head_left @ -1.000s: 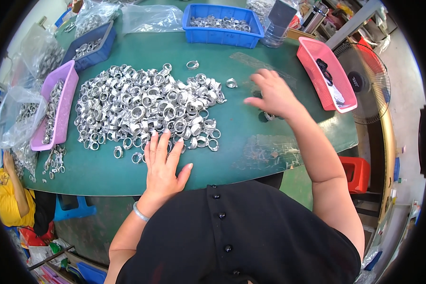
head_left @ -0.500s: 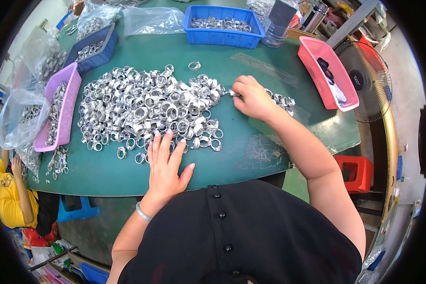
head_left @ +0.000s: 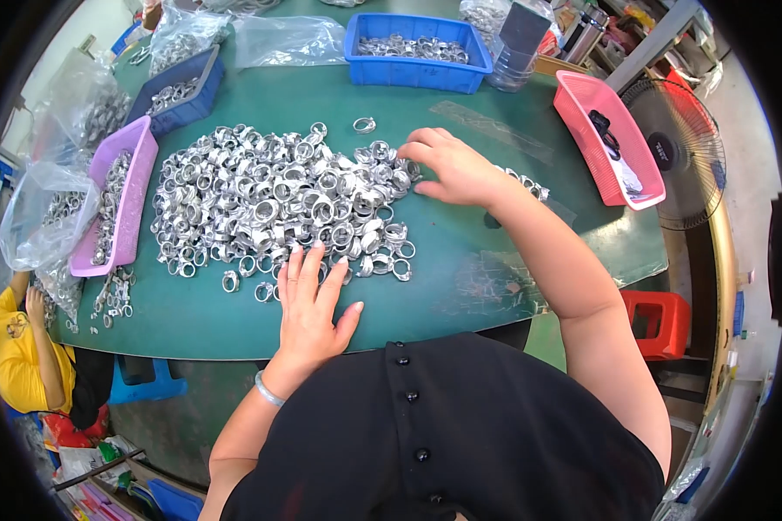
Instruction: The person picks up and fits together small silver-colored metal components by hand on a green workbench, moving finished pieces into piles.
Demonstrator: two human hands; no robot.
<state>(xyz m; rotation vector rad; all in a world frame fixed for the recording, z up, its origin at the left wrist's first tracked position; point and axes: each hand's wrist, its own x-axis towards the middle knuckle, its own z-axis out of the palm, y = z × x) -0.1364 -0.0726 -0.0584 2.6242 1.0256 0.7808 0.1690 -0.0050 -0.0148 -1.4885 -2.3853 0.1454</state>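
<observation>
A broad heap of silver metal rings (head_left: pixel 261 204) lies on the green tabletop, each with a thicker lug or head on one side. My left hand (head_left: pixel 311 304) rests at the heap's near edge, fingers stretched and apart, fingertips touching the closest rings. At the heap's right edge is my right hand (head_left: pixel 456 169), its thumb apart from the curved fingers and its fingertips by the outermost rings; no ring shows between them. A smaller group of rings (head_left: pixel 526 182) sits beyond my right wrist, partly hidden by it. One single ring (head_left: pixel 364 125) lies apart behind the heap.
A purple basket (head_left: pixel 139 195), a dark blue bin (head_left: pixel 202 102) and a blue bin (head_left: pixel 417 76) hold more rings. A pink basket (head_left: pixel 573 130) holds dark items, with a fan (head_left: pixel 669 152) beside it. Plastic bags (head_left: pixel 48 217) crowd the left, near a person in yellow (head_left: pixel 26 365).
My right hand has shifted left to the heap's edge, and its thumb and fingers have spread apart. The left hand stays at the near edge. The whole view has shifted slightly.
</observation>
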